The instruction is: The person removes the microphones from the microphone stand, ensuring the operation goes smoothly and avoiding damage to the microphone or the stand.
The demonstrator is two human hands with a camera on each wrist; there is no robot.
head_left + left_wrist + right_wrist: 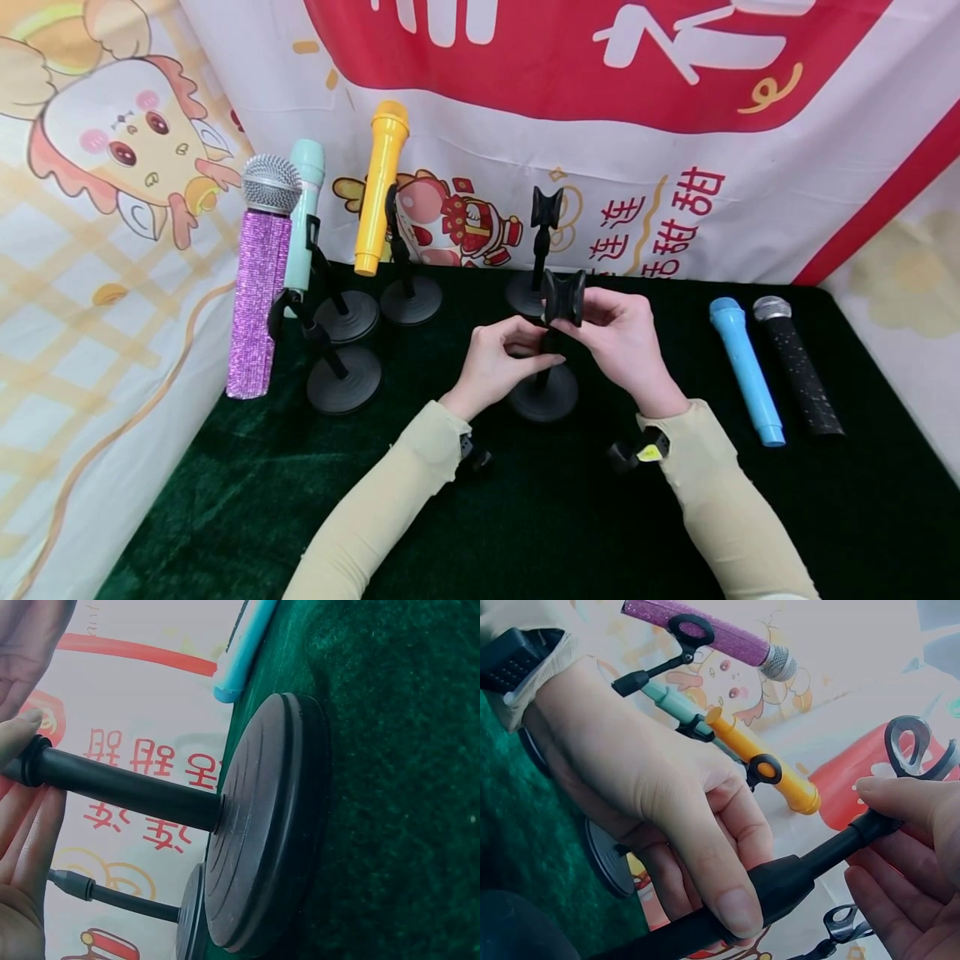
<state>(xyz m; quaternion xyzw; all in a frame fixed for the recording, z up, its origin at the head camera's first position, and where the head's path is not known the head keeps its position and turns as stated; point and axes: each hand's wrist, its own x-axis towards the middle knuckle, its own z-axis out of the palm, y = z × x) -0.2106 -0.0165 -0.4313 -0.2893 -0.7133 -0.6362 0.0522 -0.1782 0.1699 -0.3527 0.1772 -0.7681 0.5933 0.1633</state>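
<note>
A black desktop microphone stand (pixel 543 398) stands upright near the middle of the table, its round ridged base (pixel 251 832) on the cloth. My left hand (pixel 495 364) pinches its pole at the thick collar (pixel 781 887), thumb on one side and fingers on the other. Higher up, my right hand (pixel 624 343) pinches the thin neck just below the clip (pixel 564 298), which is bare. Another black stand (pixel 542 242) with a bare clip is right behind. To the left, three stands hold a purple glittery microphone (pixel 258 300), a mint microphone (pixel 303 208) and a yellow microphone (pixel 381 187).
On the right of the dark green cloth (pixel 570 517) lie a blue microphone (pixel 746 371) and a black speckled microphone (pixel 798 367) with a silver head. A printed curtain (pixel 465 108) hangs close behind the table's back edge.
</note>
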